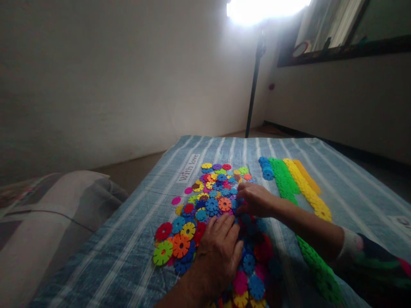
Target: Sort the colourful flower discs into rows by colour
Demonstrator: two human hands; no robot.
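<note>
A loose pile of flat, notched plastic discs (212, 201) in several colours lies on a blue striped sheet (122, 252). My left hand (220, 250) rests palm down on the near part of the pile, fingers stretched flat over the discs. My right hand (255, 199) reaches in from the right to the pile's far right side. Its fingers are curled down among the discs, and what they grip is hidden. To the right lie joined rows of discs: a short blue row (266, 167), a long green row (284, 179), a yellow row (305, 188) and an orange row (307, 175).
The sheet covers a bed; a grey pillow (64, 205) lies at its left. A lamp stand (254, 85) with a bright light stands beyond the bed's far end. A dark-framed window ledge (337, 51) runs along the right wall.
</note>
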